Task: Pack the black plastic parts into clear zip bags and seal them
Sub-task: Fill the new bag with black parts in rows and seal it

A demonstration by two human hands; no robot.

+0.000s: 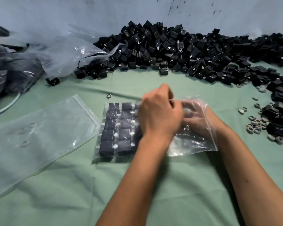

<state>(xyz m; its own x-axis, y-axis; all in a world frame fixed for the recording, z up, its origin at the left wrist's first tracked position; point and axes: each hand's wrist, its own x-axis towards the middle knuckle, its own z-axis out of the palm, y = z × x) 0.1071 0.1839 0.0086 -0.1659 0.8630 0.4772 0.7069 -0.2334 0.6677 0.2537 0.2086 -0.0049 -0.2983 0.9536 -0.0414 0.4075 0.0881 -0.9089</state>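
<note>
at centre, a clear zip bag flat on the green-covered desk, holding black plastic parts in neat rows: 2 columns of 5 in plain sight, a 3rd column half hidden under the left hand. left hand's grip curled, apparently pinching the bag's open end toward 3 o'clock; blurred, so exact contact hard to tell. right hand inside or under the loose film at 3 o'clock, seen through plastic; grip state cannot be told.

likely step: settling the last column and freeing the mouth for sealing. to do it well: keep rows flat and tight against the 9 o'clock edge, push air out toward the opening, draw the right hand out without dragging parts, then line up both zip tracks and press from one end to the other.

loose pile of parts at 12 o'clock, grey rings at 3 o'clock, a spare bag at 9 o'clock.
</note>
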